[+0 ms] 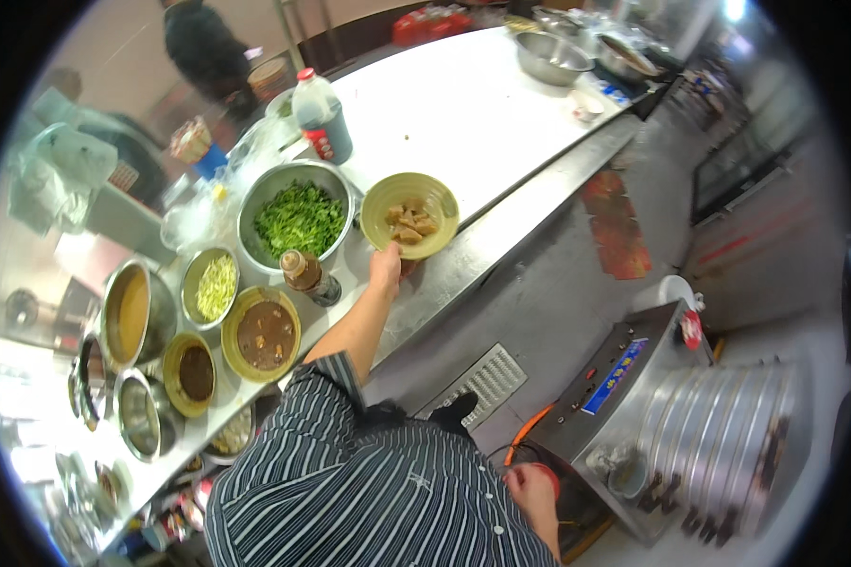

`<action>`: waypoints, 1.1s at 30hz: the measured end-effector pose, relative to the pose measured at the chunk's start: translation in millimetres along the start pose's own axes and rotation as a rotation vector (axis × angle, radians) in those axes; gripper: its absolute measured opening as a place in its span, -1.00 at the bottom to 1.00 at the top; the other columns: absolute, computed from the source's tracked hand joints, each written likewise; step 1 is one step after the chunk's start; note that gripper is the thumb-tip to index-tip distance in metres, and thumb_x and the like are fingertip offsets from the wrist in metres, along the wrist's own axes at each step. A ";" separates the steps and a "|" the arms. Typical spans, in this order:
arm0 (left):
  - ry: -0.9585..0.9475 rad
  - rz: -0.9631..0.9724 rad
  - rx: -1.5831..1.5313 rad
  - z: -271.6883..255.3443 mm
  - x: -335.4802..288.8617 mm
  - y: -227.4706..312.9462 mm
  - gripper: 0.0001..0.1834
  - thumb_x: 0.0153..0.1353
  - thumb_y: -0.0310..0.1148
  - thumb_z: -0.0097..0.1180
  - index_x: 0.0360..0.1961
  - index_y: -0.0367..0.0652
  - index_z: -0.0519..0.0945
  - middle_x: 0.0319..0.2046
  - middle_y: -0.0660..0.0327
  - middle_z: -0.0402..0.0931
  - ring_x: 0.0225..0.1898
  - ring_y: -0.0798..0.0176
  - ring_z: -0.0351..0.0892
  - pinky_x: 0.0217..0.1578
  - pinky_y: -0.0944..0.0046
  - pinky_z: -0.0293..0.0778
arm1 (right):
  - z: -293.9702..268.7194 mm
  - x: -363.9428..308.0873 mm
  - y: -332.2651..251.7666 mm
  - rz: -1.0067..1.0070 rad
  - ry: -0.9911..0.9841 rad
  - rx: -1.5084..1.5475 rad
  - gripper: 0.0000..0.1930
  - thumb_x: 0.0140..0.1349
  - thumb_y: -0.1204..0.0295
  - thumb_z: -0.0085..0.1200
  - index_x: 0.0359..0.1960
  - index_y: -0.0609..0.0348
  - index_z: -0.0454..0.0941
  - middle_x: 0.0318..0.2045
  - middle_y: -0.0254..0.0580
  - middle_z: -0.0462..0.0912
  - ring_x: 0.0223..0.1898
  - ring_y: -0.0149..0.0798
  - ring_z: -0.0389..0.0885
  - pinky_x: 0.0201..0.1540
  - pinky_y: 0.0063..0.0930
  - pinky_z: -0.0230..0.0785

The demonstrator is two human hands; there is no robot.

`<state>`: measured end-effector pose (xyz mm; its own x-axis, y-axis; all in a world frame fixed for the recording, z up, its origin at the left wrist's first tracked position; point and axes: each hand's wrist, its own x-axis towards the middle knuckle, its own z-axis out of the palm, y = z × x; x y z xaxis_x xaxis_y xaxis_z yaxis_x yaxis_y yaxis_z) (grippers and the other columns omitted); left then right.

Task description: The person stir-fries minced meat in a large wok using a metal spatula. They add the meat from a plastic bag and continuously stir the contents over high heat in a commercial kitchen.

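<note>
My left hand [385, 270] reaches out over the counter and grips the near rim of a yellow-green bowl [376, 219]. Brownish chunks [410, 224] lie in the bottom of this bowl. Something reddish shows under its rim beside my fingers. Left of the bowl are a steel basin of chopped greens [299, 219] and a dark sauce bottle [310, 279] with a brown cap. My right hand [533, 492] is low at my side, fingers curled, next to a red round thing [547, 475]; whether it holds anything is hidden.
Bowls of brown sauce [266, 336], dark sauce [197, 373] and pale chopped vegetable [216, 286] line the white counter [425, 104]. Behind the greens stands a large red-capped bottle [321, 118]. A metal appliance with stacked round steamers [709, 439] is at right. A person [208, 52] stands beyond the counter.
</note>
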<state>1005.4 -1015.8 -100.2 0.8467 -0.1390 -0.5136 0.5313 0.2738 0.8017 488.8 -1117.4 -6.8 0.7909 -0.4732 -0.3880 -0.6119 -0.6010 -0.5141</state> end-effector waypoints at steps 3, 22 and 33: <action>0.011 -0.093 0.101 -30.6 -61.8 -5.1 -0.71 0.29 -0.38 -0.06 -0.06 -0.32 0.54 -0.34 0.10 0.61 -0.47 0.20 0.62 -0.43 0.19 0.58 | -64.9 89.4 24.5 -0.171 -0.001 0.056 -0.83 0.22 0.36 0.19 -0.30 0.22 0.63 -0.38 0.05 0.67 -0.32 0.09 0.67 -0.25 -0.14 0.53; 0.486 -0.115 -0.672 -37.4 -270.2 -200.5 -0.57 0.36 -0.19 0.17 0.15 -0.15 0.48 0.02 0.14 0.60 -0.05 0.18 0.62 -0.17 0.15 0.58 | -292.2 503.5 86.6 -0.064 -0.073 0.660 -0.45 0.32 0.37 0.13 0.32 0.21 0.31 -0.29 -0.15 0.66 -0.48 -0.33 0.65 -0.43 -0.43 0.54; 0.611 0.060 -0.571 118.0 -454.1 -317.7 -0.52 0.32 -0.03 0.17 0.14 -0.05 0.46 -0.02 0.13 0.56 -0.02 0.11 0.60 -0.07 0.15 0.59 | -527.8 730.2 429.7 0.054 -0.016 1.591 -0.41 0.29 0.18 0.10 0.15 0.48 0.35 -0.02 0.25 0.62 -0.27 -0.08 0.65 -0.19 -0.40 0.62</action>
<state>455.6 -1152.0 -85.6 0.6207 0.3863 -0.6823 0.2501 0.7272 0.6392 798.1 -2061.1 -107.4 0.7756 -0.4582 -0.4341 -0.0121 0.6768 -0.7360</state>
